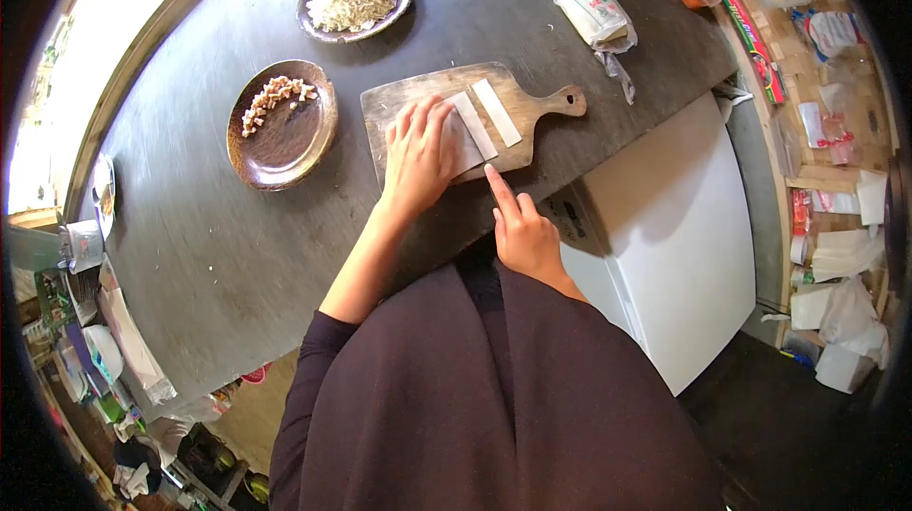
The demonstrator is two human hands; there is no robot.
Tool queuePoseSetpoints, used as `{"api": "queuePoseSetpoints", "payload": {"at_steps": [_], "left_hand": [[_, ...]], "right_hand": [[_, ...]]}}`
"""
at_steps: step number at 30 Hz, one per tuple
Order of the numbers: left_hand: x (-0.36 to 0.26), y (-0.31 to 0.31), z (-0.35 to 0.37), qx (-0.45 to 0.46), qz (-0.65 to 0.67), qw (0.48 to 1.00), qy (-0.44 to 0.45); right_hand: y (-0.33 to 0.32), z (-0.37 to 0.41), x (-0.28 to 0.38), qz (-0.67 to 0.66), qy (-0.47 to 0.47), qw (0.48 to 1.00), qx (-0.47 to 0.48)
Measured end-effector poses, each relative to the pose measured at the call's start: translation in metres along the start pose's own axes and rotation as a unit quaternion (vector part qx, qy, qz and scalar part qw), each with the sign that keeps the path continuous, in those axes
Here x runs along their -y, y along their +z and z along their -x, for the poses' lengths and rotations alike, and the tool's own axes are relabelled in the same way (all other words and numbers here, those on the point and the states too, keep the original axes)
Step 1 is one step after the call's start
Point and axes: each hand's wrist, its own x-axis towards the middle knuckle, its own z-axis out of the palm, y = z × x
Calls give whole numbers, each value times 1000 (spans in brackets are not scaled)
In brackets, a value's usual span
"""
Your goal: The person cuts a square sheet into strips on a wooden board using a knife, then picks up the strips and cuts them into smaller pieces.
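My left hand lies on the wooden cutting board, fingers stretched over a pale, flat sheet or stack of sheets, pressing it down. Beside that sheet are two narrow pale strips, one close against it and another strip farther right, nearer the board's handle. At the board's near edge, my right hand is closed with its index finger pointing forward along what looks like a thin knife. Most of the knife is hidden under the hand; the fingertip sits at the sheet's near corner.
On the dark table, a brown plate holds small diced pieces. Farther back is another plate heaped with pale shreds. A plastic-wrapped packet lies at the back right. A white appliance stands right of the table's edge.
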Motion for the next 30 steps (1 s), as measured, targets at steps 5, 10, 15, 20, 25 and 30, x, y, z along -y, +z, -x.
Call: {"api": "queuePoseSetpoints", "payload": {"at_steps": [5,10,15,20,25,30], "left_hand": [[19,-7,-24,9,-71,996,49],[36,-8,-37,49,-69,996,38],[47,-10,-40,39,-106,989,97],[52,-13,-44,50,-127,984,115],[53,-13,-44,58,-153,979,119],[56,-11,-44,44,-159,978,131]], "right_hand": [[4,1,-3,-10,-3,1000,-7],[4,1,-4,-12,-8,1000,-15],[6,1,-4,-6,-15,1000,-21],[5,0,-6,-3,-22,1000,-22],[3,0,-4,-8,-21,999,-23],[-1,5,0,-11,3,1000,-10]]}}
